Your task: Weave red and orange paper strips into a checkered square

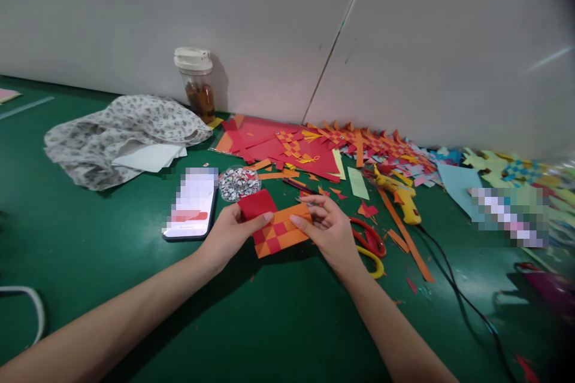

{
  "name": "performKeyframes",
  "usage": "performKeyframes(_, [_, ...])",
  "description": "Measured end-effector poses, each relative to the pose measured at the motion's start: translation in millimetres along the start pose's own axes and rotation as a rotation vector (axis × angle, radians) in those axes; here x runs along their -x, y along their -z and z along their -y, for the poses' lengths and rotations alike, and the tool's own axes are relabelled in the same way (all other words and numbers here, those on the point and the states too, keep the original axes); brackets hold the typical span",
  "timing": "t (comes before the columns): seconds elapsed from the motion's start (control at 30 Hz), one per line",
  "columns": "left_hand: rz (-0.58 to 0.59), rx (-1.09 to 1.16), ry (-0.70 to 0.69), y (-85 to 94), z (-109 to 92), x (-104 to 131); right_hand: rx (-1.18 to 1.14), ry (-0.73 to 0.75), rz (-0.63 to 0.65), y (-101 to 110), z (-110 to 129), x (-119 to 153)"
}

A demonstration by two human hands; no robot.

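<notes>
Between my two hands, above the green table (179, 323), is a piece of woven paper (277, 237) in a red and orange checker pattern. Red strips stick out at its upper left and orange ones at its right. My left hand (233, 228) pinches the left part, thumb on top. On the right side, my right hand (327, 224) grips the orange end with its thumb in front and fingers behind. Scissors (371, 245) with red and yellow handles lie just beyond my right hand, their blades hidden. A round tub of googly eyes (239, 184) stands behind my left hand.
A phone (191, 206) lies left of my hands. Farther back are a patterned cloth (130, 125) and a lidded cup of brown drink (197, 87). Red paper sheets (265, 137) and woven paper pieces (377, 146) line the wall. A yellow glue gun (402, 194) trails a black cord rightward.
</notes>
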State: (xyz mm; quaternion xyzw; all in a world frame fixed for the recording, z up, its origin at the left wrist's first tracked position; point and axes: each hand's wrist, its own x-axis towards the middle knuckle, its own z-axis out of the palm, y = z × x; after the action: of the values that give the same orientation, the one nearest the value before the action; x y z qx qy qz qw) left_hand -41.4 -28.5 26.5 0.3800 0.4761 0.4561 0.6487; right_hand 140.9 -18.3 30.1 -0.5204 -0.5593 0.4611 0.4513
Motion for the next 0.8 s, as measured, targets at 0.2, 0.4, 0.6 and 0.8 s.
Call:
performKeyframes(0.2, [0.056,0.042,-0.017,-1.2,-6.0,-0.4,-0.01,0.045,-0.066,1.6,-0.3,-1.5])
performKeyframes(0.4, [0.109,0.061,-0.02,-0.7,-2.2,-1.4,-0.023,0.042,-0.027,1.7,1.5,1.2])
performKeyframes(0.6, [0.032,0.041,-0.011,-1.3,-0.6,-1.0,0.012,0.052,0.021,-0.4,0.5,3.2])
performKeyframes(0.8, [0.06,0.001,0.003,-1.1,0.2,0.4,0.019,0.075,0.074,-0.7,4.2,5.4])
